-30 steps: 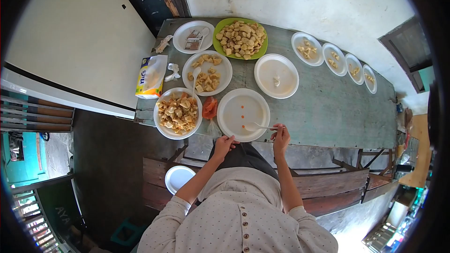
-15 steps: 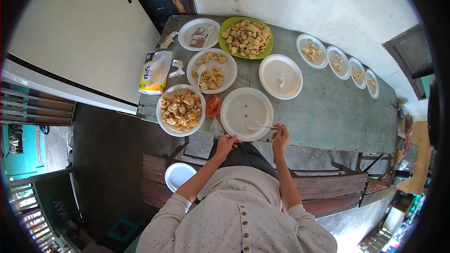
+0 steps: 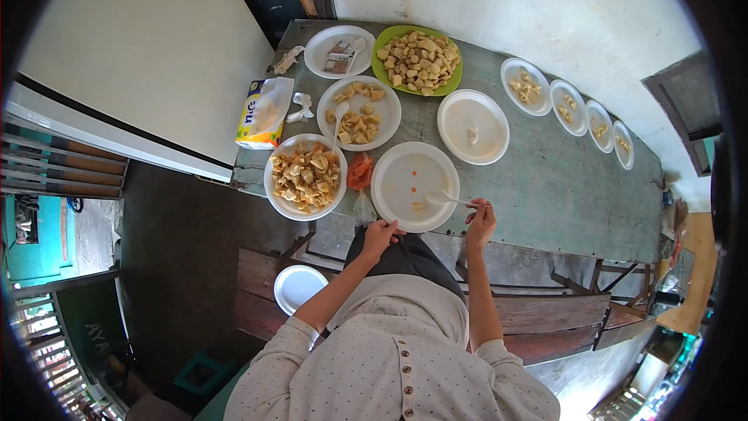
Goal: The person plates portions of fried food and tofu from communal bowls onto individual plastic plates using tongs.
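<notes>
My right hand (image 3: 481,220) is closed around the handle of a white plastic spoon (image 3: 439,197), whose bowl is over the near right part of a white plate (image 3: 433,159). My left hand (image 3: 382,238) grips that plate's near rim. Two small orange-red spots and a small tan piece (image 3: 418,206) lie on the plate. Left of it are a clear bag with orange-red contents (image 3: 360,171) and a plate heaped with folded golden-brown pieces (image 3: 304,179). Behind that, another plate (image 3: 393,121) holds paler pieces and a spoon (image 3: 340,113).
A green plate (image 3: 454,82) piled with pale chunks stands at the back, beside a plate holding banknotes (image 3: 340,57). Tissue pack (image 3: 263,113) at left. Another white plate (image 3: 499,129) bears a small white lump. Several plates (image 3: 512,97) line the wall. Below, a bench carries a plate (image 3: 299,288).
My right hand has drawn the spoon to the right, away from the plate's near middle. A small tan piece now shows on the plate there. The view has shifted slightly.
</notes>
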